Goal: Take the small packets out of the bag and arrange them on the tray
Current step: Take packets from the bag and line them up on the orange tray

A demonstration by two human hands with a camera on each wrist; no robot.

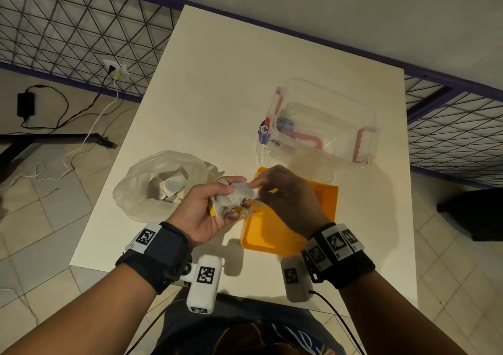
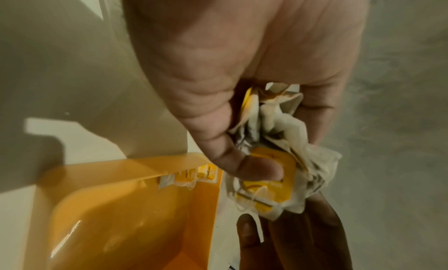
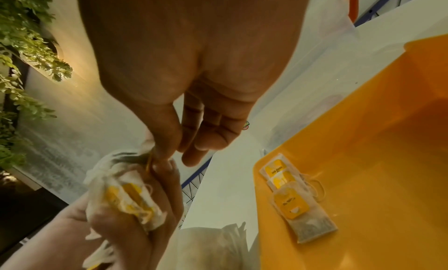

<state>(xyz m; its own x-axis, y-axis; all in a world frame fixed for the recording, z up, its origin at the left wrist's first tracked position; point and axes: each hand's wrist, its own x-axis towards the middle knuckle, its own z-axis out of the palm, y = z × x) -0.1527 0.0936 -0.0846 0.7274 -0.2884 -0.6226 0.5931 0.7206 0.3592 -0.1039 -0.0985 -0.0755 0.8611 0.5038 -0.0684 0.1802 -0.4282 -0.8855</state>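
- Now we see the left hand (image 1: 209,207) gripping a crumpled bunch of packets (image 1: 235,199), thumb and fingers curled round it, just above the near-left edge of the tray (image 1: 272,241).
- In the left wrist view the thumb (image 2: 252,166) presses on a yellow tag (image 2: 274,186) at the front of the bunch (image 2: 278,140).
- The right hand (image 1: 285,194) meets the bunch from the right; its thumb and forefinger pinch one corner of a packet at the top, and the other fingers (image 3: 211,132) hang loose and a little apart.
- From the right wrist we see that pinch touching the left hand's fingertips; what exactly is pinched, paper or string, we cannot quite tell.
- Two or three packets in the tray (image 3: 290,197) lie overlapping in a row along its left wall, white sachets with yellow tags and loops of string.
- The bag (image 1: 144,191), thin and translucent, sits open on the table (image 1: 217,82) left of the tray, just beside the left hand, with more white packets (image 1: 168,188) inside.
- A clear box (image 1: 326,126) with red clips stands beyond the tray, near its far edge.
- Both wrists carry black straps with marker tags and white cameras (image 1: 202,284).
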